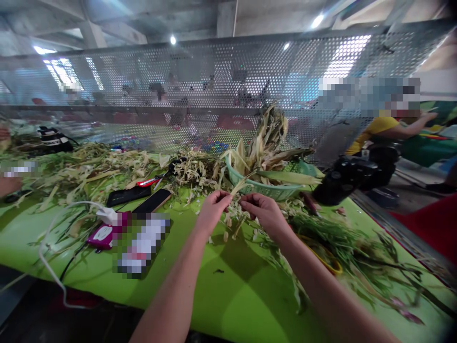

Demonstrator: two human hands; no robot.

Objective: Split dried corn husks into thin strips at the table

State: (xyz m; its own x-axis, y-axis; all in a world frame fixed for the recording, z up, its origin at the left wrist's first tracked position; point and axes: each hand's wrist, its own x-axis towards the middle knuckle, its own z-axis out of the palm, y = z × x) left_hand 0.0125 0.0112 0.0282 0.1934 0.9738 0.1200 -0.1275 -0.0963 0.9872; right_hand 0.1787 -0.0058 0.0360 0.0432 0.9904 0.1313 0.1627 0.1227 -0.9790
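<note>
My left hand (216, 207) is closed in a pinch on a thin, pale strip of dry corn husk (241, 185) that sticks up to the right. Close beside it, my right hand (263, 212) has its fingertips pressed together; anything between them is too small to make out. Both hands hover over husk scraps (233, 221) scattered on the green tabletop (228, 286). Just behind them stands a light green plastic basket (266, 189), heaped with dry corn husks (266, 138), some spilling over its rim.
A purple power strip (103, 237) with a white charger (109, 216), phones (153, 202) and a red cutter (148, 182) lie left. Green stalks (328, 236) and a black container (344, 176) are right. Perforated metal panels (200, 95) stand behind. A person in yellow (376, 128) sits far right.
</note>
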